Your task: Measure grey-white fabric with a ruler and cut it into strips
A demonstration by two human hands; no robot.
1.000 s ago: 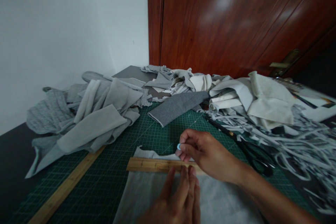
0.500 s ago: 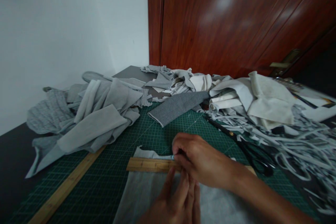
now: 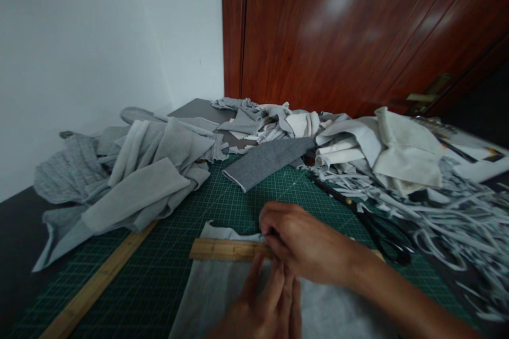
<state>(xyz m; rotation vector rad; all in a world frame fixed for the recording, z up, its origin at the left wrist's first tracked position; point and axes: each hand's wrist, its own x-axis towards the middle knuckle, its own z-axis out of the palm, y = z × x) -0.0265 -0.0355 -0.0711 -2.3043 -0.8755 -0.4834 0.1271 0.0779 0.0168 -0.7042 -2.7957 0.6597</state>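
Note:
A light grey cloth (image 3: 210, 286) lies on the green cutting mat (image 3: 222, 206), with a wooden ruler (image 3: 222, 249) across it near its far edge. My left hand (image 3: 270, 302) rests on cloth and ruler, its fingers spread a little and pressing down at the ruler's near edge. Just beyond, my right hand (image 3: 296, 241) is closed in a pinch at the ruler's far edge, beside the cloth's rim. A small pale blue tip shows at its fingers; the rest of what it holds is hidden.
Black scissors (image 3: 369, 222) lie right of my right hand, beside a heap of cut strips (image 3: 457, 212). A second wooden ruler (image 3: 99, 286) is at left under piled grey cloth (image 3: 147, 180). A dark grey piece (image 3: 266, 161) and scraps (image 3: 278, 122) lie farther back.
The view has shifted very slightly. My right hand has moved a touch left along the ruler; my left hand stays in place.

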